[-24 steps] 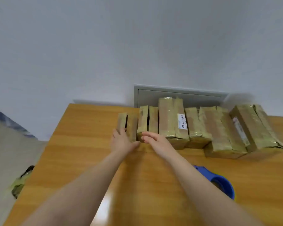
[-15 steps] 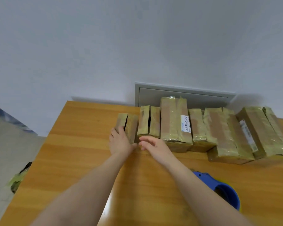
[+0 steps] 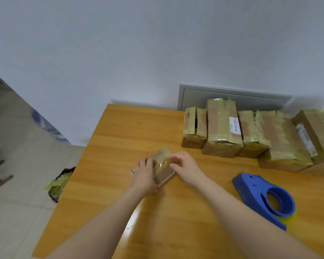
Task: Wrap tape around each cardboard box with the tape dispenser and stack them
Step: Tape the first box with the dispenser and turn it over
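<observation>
Cardboard box in work: one small taped box (image 3: 163,168), askew near the middle of the wooden worktop (image 3: 120,202), held between both hands and well apart from the row behind. Whether it rests on the wood or sits just above it cannot be told.
Left hand (image 3: 143,174): one; grip closed on the box's left side, fingers curled over its top.
Right hand (image 3: 186,169): one; grip closed on the box's right side, fingers bent over the tape, the fingertips blurred.
Row at the wall: five taped boxes (image 3: 223,128) side by side along the worktop's far edge, the rightmost cut off by the frame. Two carry white labels.
Tape dispenser (image 3: 258,195): one, blue, lying on the worktop to the right of the right forearm, in neither hand, with a sliver of yellow under its ring.
Backdrop: one grey panel (image 3: 232,94) in the white wall, and one crumpled bag (image 3: 59,184) on the tiled floor left of the worktop.
</observation>
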